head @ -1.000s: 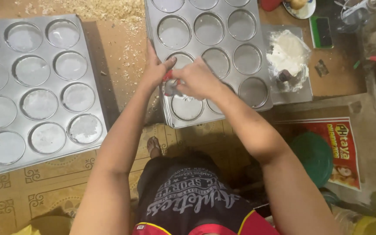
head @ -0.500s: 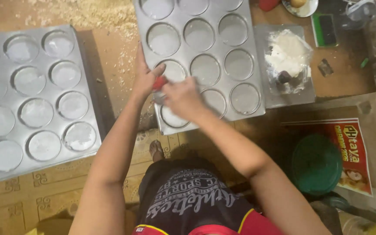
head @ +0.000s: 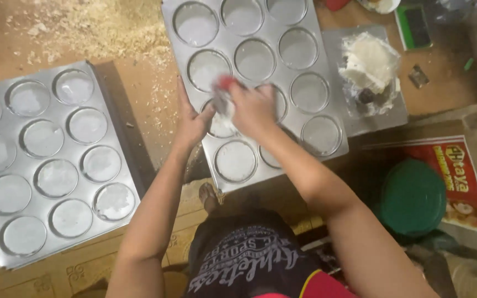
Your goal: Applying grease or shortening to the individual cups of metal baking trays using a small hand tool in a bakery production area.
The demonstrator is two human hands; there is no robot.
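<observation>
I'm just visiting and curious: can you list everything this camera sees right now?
baking trays: two, silver, round cups; one at left, one at centre under the hands
white lump: one, on clear wrap on a flat silver sheet, right of the centre tray
crumbs: pale, scattered top left
green lid: one, round, lower right
red printed sheet: one, beside the lid
left hand: on the centre tray's left edge
right hand: over the centre tray, holding something red-tipped, blurred
</observation>
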